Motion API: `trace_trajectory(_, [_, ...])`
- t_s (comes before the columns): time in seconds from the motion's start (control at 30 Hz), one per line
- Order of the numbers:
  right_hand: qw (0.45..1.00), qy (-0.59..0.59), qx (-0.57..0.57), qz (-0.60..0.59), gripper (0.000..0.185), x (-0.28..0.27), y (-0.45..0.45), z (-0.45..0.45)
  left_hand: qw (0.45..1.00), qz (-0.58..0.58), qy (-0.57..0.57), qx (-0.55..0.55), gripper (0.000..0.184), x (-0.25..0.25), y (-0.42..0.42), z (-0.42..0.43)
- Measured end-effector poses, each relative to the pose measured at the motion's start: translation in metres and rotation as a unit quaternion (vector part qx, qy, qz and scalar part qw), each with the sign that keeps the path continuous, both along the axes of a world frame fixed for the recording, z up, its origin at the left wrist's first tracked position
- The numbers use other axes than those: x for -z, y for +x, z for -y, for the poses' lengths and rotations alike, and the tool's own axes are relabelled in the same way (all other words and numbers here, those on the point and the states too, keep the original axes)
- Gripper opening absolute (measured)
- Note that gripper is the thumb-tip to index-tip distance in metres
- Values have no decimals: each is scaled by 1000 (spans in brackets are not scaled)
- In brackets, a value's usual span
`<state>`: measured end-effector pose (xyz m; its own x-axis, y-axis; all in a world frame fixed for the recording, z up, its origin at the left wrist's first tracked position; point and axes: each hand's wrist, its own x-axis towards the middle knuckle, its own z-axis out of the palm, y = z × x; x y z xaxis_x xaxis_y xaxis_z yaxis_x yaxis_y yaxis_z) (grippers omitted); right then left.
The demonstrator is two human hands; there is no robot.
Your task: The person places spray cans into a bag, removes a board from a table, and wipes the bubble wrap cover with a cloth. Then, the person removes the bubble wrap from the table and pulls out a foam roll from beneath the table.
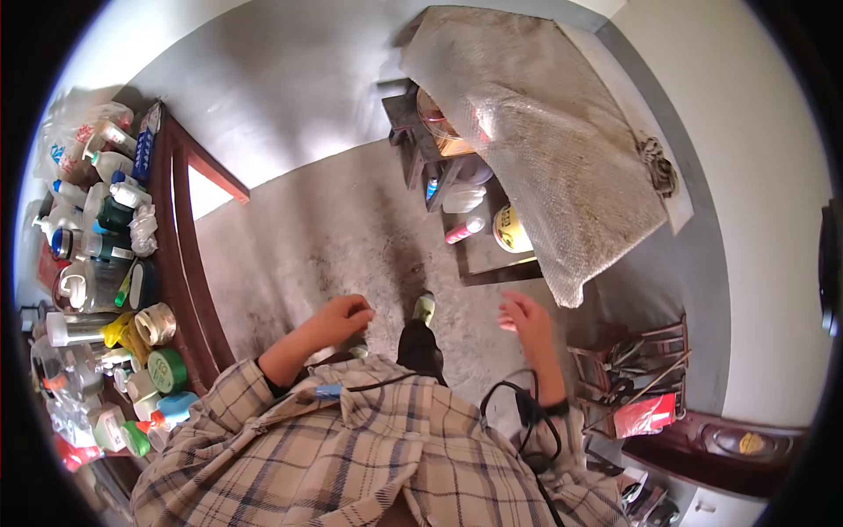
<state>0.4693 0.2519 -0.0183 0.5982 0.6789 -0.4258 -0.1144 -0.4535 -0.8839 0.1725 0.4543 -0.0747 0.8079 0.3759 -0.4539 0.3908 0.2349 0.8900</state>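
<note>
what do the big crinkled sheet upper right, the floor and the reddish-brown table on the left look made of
Sheet: probably plastic, semi-glossy; fine bumpy texture and glints.
Floor: likely concrete, mostly matte; grey and blotchy.
Table: perhaps wood, painted or varnished; smooth reddish-brown edge.

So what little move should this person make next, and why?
Perhaps one short step forward: the left hand and right hand both look empty and touch nothing, one shoe is set ahead, and the yellow tub by the draped sheet seems beyond the fingertips.
</note>
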Motion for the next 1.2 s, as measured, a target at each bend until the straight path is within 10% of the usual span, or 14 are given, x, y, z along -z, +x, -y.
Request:
trace_trajectory(0.33, [976,-205,-37,-70,40,293,144,-120,958,-217,157,-102,23,86,55,-27])
trace_trajectory(0.77, [837,-359,-117,397,103,499,271,-193,889,-360,280,38,17,310,26,25])
trace_trajectory(1.2, [819,-350,-131,435,61,499,242,-217,889,-370,258,80,16,338,23,6])
